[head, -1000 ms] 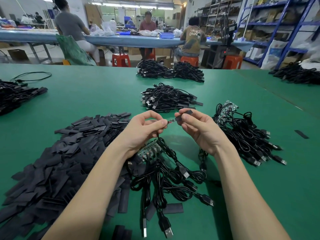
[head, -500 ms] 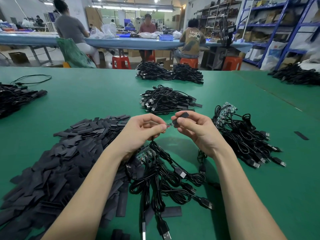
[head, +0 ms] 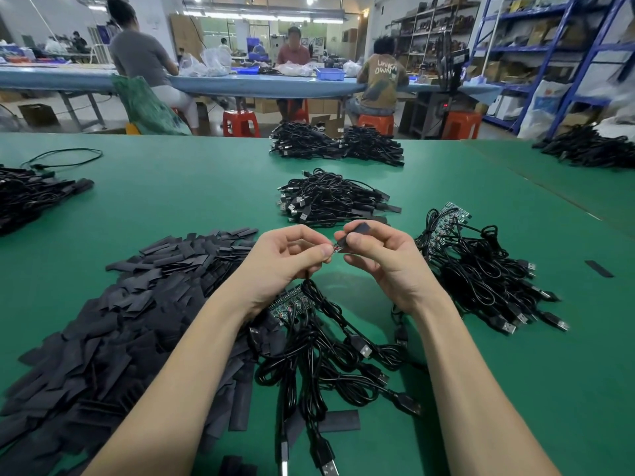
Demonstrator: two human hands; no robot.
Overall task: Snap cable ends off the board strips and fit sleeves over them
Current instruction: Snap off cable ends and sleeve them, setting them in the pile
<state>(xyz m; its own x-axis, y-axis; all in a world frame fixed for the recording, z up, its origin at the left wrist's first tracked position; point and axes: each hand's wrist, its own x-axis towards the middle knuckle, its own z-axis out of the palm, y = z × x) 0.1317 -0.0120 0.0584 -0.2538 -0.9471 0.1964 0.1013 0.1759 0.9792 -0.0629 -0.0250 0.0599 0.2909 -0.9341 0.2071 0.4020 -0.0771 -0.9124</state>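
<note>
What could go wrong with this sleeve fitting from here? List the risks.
1. The left hand pinches only the small board end, so it may tilt and catch on the mouth of the sleeve held by the right hand.
2. The cable hangs into the tangled bundle below; a snag could tug the end off line.

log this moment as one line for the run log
step: sleeving | left hand: pinches cable end | right hand: holds sleeve at its tip | sleeve: not fully on
</note>
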